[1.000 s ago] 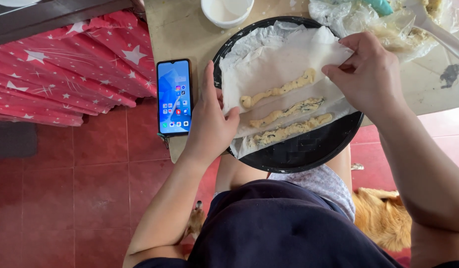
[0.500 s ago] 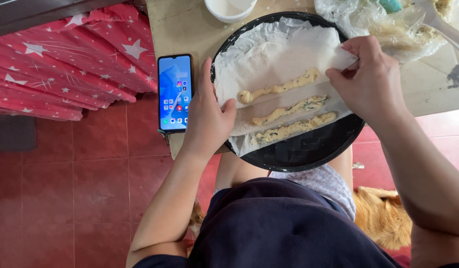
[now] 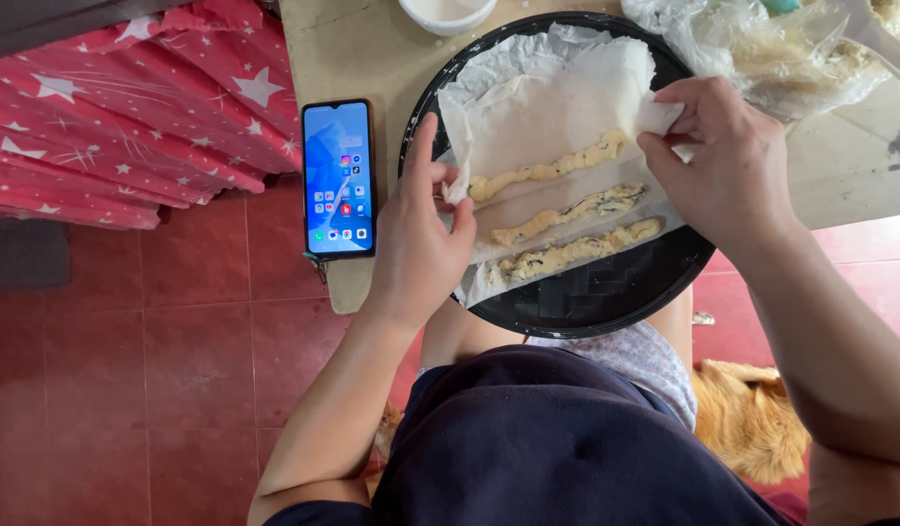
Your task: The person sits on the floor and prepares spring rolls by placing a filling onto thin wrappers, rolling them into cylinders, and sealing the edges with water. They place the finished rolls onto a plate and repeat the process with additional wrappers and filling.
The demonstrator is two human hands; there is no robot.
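Hands pinch wrappers on our black tray (image 3: pixel 606 297): left hand (image 3: pixel 421 229) closes fingertips on a sheet's (image 3: pixel 547 117) left edge, right hand (image 3: pixel 728 161) grips its right corner, above three filling strips (image 3: pixel 567 214).

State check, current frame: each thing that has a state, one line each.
Left hand: pinching the left edge of the thin white wrapper.
Right hand: pinching the wrapper's right edge.
Wrapper: spread flat on the tray, edges being lifted.
Filling strips: three, lying side by side, uncovered.
Round black tray: on the table, partly covered.
Phone: screen lit, face up.
Plastic bag: open, crumpled.
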